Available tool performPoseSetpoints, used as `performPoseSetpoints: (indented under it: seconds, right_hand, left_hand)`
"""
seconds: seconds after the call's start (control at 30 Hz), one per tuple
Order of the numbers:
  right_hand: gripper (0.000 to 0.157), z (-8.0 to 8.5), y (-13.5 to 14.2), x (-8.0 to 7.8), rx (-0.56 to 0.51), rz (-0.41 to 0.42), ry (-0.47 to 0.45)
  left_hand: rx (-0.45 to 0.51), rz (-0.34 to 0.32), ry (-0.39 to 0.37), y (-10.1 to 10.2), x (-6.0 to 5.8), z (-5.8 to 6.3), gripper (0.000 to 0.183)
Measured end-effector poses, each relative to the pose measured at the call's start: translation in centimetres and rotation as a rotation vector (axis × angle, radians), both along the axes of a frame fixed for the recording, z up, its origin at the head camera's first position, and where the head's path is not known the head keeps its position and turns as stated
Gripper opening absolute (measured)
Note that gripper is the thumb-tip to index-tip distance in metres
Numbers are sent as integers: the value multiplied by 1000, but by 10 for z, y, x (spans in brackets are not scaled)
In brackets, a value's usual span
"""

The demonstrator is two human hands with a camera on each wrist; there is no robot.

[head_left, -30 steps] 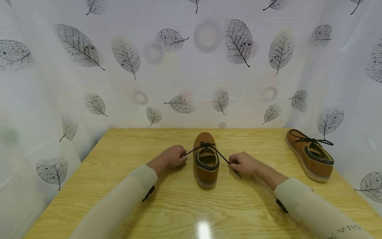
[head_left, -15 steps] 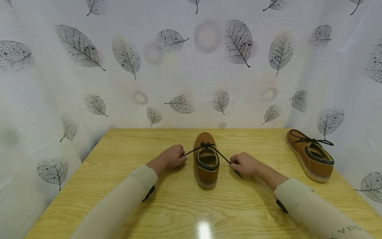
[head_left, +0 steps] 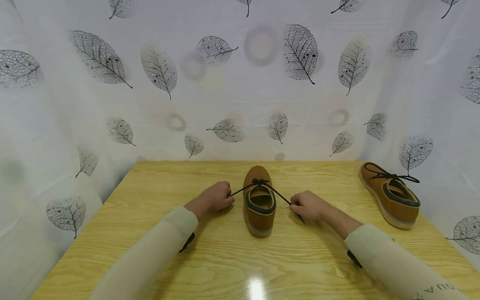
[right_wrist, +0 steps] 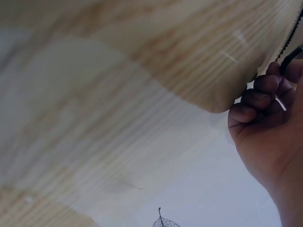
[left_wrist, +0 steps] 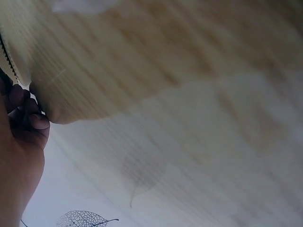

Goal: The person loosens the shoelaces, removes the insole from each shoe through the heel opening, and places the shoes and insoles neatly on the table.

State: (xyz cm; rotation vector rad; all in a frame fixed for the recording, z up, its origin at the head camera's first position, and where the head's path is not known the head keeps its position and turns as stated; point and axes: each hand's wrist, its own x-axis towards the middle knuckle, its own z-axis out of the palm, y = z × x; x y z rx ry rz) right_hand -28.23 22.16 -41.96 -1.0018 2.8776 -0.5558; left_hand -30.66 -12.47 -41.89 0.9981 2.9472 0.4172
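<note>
A brown shoe [head_left: 261, 221] with a dark padded collar stands in the middle of the table, toe pointing away from me. Its black shoelace [head_left: 278, 193] is crossed at the front, and the two ends run out to either side, taut. On the left, my left hand [head_left: 216, 196] pinches one end, fingers curled. My right hand [head_left: 308, 206] pinches the other end, and a short tail pokes out below the fingers. The right wrist view shows the curled right hand [right_wrist: 265, 109] with dark lace at its fingertips; in the left wrist view the left hand [left_wrist: 26, 137] is curled too.
A second brown shoe [head_left: 399, 212], its black lace looped on top, stands near the right edge of the wooden table [head_left: 225, 266]. A white curtain [head_left: 240, 96] with leaf prints hangs behind and along both sides.
Both hands keep their hold on the lace ends. The right hand has shifted very slightly to the right; the shoes stay in place.
</note>
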Motion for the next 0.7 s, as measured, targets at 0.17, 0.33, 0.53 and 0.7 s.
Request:
performPoseSetpoints:
  seconds: [0.17, 0.33, 0.53, 0.7]
  right_hand:
    - [27, 1, -2, 1, 11, -29, -4]
    - [26, 4, -2, 3, 29, -62, -11]
    - [27, 6, -2, 4, 69, -129, -32]
    - [28, 6, -2, 5, 79, -157, -45]
  left_hand:
    - [-3, 7, -3, 0, 0, 0, 31]
    - [-19, 14, -12, -1, -1, 0, 32]
    - [-13, 12, -13, -1, -1, 1, 32]
    - [-11, 3, -11, -1, 0, 2, 33]
